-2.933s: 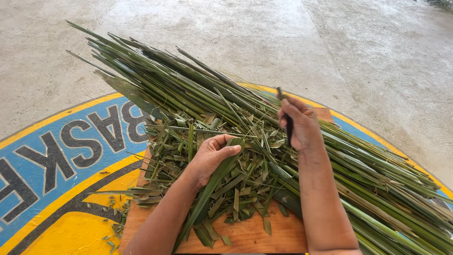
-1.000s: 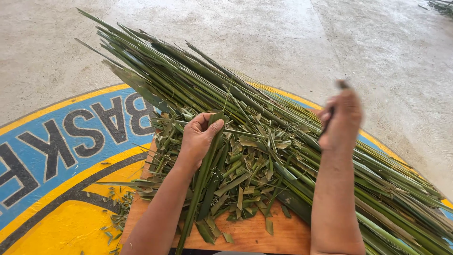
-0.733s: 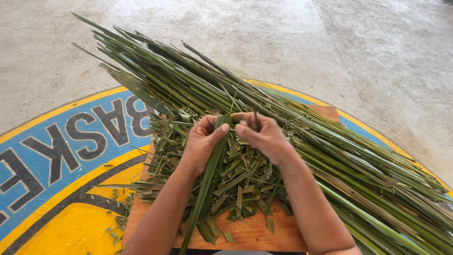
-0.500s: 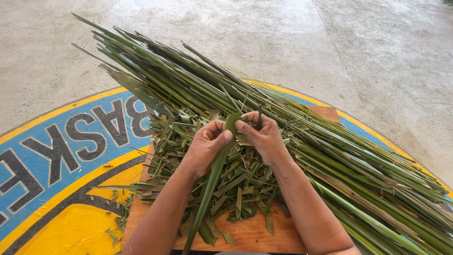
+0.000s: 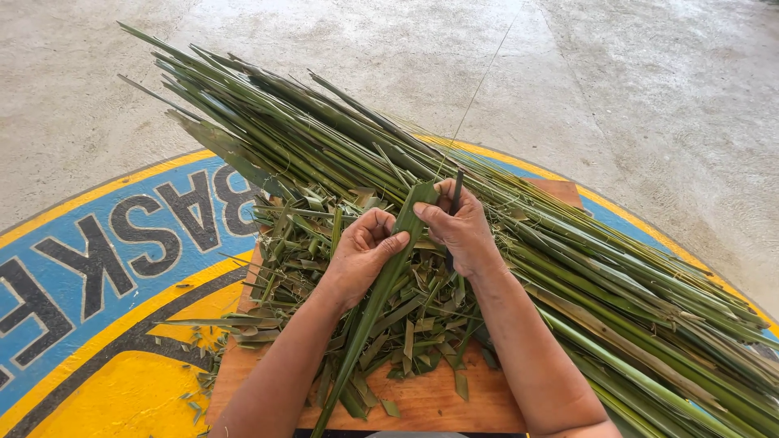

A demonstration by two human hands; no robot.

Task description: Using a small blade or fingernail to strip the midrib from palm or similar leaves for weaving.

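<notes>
My left hand (image 5: 361,255) grips a long green palm leaf (image 5: 375,304) that runs from my fingers down toward me. My right hand (image 5: 461,227) pinches the same leaf's upper end, and a thin dark blade (image 5: 455,193) sticks up from between its fingers. Both hands meet over a heap of short cut leaf pieces (image 5: 406,320) on a wooden board (image 5: 422,401). A big bundle of long green leaves (image 5: 341,138) lies diagonally across the board, from far left to near right.
The board rests on a painted floor mark with blue, yellow and black bands (image 5: 97,268). Bare concrete floor (image 5: 633,89) spreads beyond it. Small leaf scraps (image 5: 195,389) lie left of the board.
My right hand, raised to the right a second ago, has come down to the leaf beside my left hand. Both hands now hold the same leaf.
</notes>
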